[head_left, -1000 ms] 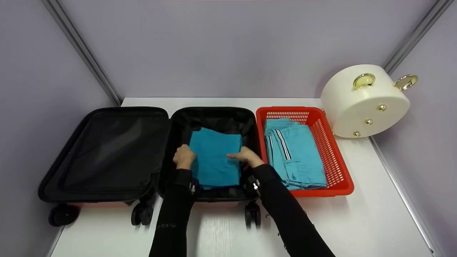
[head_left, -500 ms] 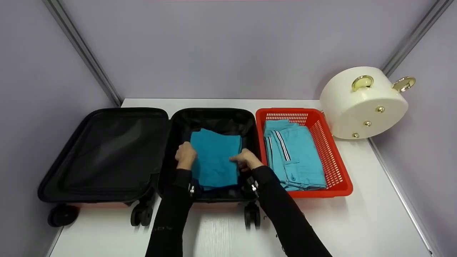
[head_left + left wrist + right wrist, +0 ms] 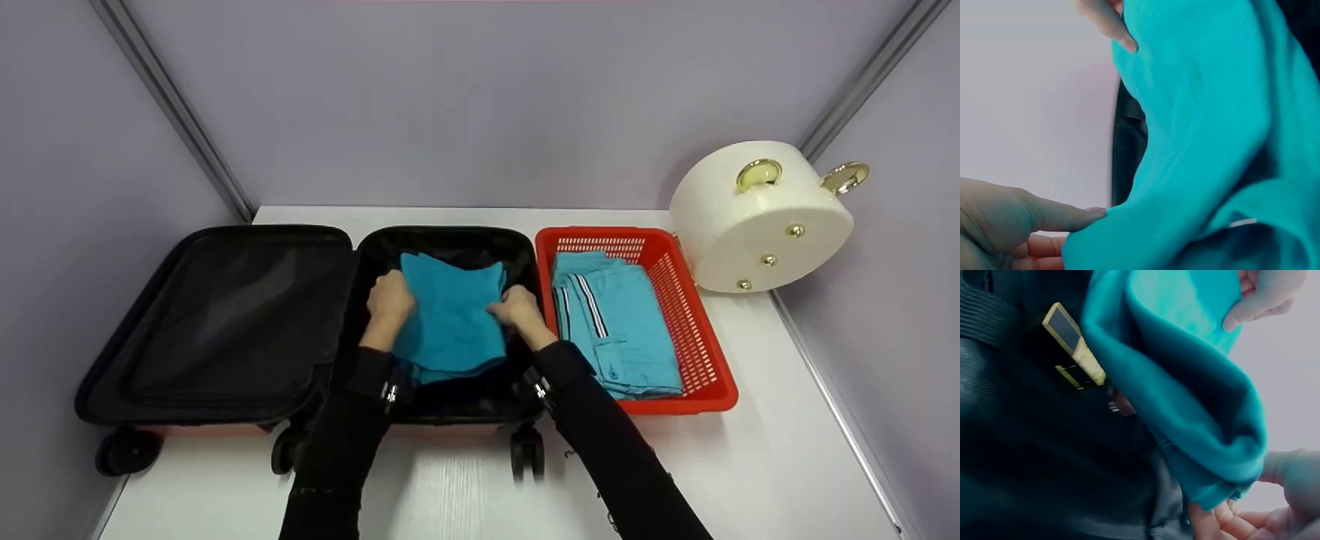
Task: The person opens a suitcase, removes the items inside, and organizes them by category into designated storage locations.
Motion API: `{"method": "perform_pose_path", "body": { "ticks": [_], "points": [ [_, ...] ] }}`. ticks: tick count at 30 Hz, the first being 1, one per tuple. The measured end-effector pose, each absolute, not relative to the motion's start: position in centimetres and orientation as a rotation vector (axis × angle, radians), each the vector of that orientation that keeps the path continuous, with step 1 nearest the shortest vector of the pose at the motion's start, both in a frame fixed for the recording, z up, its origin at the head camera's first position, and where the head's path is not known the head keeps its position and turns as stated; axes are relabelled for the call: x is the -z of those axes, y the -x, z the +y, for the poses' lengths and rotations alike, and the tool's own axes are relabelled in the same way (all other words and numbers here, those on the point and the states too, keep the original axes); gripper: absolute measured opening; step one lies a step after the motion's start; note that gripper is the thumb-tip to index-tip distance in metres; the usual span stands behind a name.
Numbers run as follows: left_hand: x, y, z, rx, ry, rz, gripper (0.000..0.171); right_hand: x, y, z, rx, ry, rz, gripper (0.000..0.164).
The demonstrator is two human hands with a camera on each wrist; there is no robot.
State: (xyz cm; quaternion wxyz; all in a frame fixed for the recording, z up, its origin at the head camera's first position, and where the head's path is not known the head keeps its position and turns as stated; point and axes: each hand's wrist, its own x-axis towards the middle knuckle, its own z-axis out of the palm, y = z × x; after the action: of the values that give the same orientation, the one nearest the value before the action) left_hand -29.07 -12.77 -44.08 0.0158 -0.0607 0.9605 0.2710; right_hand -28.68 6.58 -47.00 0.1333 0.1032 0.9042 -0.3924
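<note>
A folded turquoise garment [image 3: 454, 307] is lifted over the right half of an open black-lined suitcase [image 3: 450, 409], its near edge hanging lower. My left hand [image 3: 391, 296] grips its left side, with the thumb on top of the cloth in the left wrist view. At its right side my right hand [image 3: 519, 306] pinches the edge between thumb and fingers, and in the right wrist view those fingers [image 3: 1235, 523] reach under a rolled edge. The cloth sags between both hands.
To the left lies the suitcase's other half [image 3: 225, 322], with black wheels facing me. On the right, a red basket [image 3: 712, 360] holds folded light-blue trousers [image 3: 622, 322]. A cream round case [image 3: 757, 217] with gold handles stands behind the basket, against the wall.
The garment, which lay flat in the suitcase, has been raised and shifted slightly away from me. Both hands have moved up with it, and the right hand has taken hold of its edge.
</note>
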Motion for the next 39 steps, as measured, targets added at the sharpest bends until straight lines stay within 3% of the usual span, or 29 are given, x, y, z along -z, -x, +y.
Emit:
{"method": "perform_pose_path", "body": {
  "ticks": [4, 9, 12, 17, 26, 33, 39],
  "points": [
    [41.8, 28.9, -12.1, -0.859, 0.123, 3.069, 0.014, 45.3, 28.5, 6.9, 1.16, -0.201, 2.756, 0.041],
    [39.1, 28.6, -9.9, -0.908, 0.043, 3.134, 0.006, 42.9, 28.5, 8.6, 1.178, -0.181, 2.866, 0.016],
    [37.7, 28.5, -8.1, -0.94, 0.009, 3.154, 0.022, 41.5, 28.3, 10.2, 1.204, -0.169, 2.888, 0.031],
    [36.6, 28.4, -4.8, -0.986, -0.078, 3.181, 0.035, 39.5, 28.1, 13.5, 1.227, -0.208, 2.967, 0.033],
    [38.0, 28.3, 1.9, -1.026, -0.241, 3.136, 0.034, 38.5, 27.4, 19.9, 1.063, -0.409, 3.096, 0.031],
    [40.3, 28.0, 5.5, -0.997, -0.291, 3.129, 0.014, 39.3, 26.5, 23.8, 1.026, -0.508, 3.088, 0.035],
    [42.6, 27.7, 8.0, -1.016, -0.298, 3.1, 0.011, 40.4, 25.7, 26.3, 0.984, -0.642, 3.008, 0.037]
  ]
}}
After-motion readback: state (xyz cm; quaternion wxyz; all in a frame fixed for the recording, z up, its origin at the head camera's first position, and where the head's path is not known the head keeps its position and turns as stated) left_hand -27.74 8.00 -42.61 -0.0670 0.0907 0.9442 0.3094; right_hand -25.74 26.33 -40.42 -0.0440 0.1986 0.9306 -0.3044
